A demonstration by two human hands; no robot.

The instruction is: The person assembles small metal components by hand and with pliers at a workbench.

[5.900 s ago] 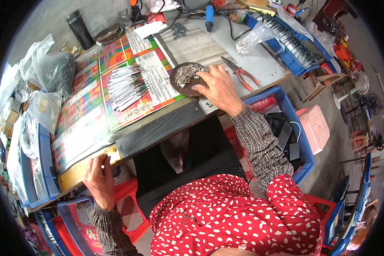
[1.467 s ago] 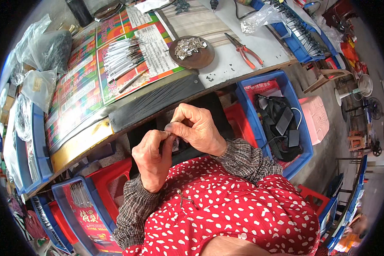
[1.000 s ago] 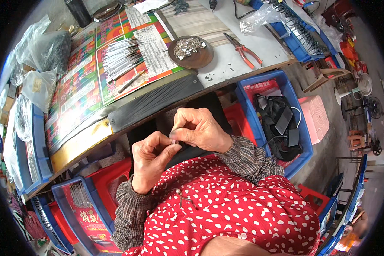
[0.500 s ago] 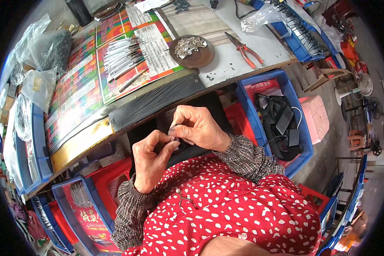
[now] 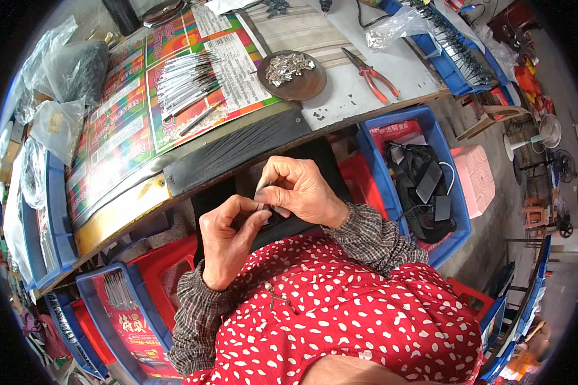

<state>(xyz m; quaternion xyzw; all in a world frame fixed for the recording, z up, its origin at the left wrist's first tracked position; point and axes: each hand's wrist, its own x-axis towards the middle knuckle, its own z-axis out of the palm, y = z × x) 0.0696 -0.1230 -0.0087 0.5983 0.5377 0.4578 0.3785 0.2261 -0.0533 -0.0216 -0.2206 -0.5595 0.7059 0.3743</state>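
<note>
You're into close fingertip work, hands together over your lap, just off the near edge of the tabletop (image 5: 408, 69). Your left hand (image 5: 228, 239) pinches with thumb and forefinger; your right hand (image 5: 305, 196) pinches right beside it, on what seems the same tiny pale piece (image 5: 262, 206), too covered to make out. Up top, a round dark-brown dish (image 5: 316, 83) carries small silvery metal pieces (image 5: 288, 67); left of it lie thin white sticks with dark ends (image 5: 181, 86), and nearer you one slim dark rod (image 5: 201, 120). Red-handled pliers (image 5: 374, 78) lie untouched, right of the dish. It reads as a fine two-handed adjustment; next calls for a firm left pinch, with delicate pressure from your right fingers.
</note>
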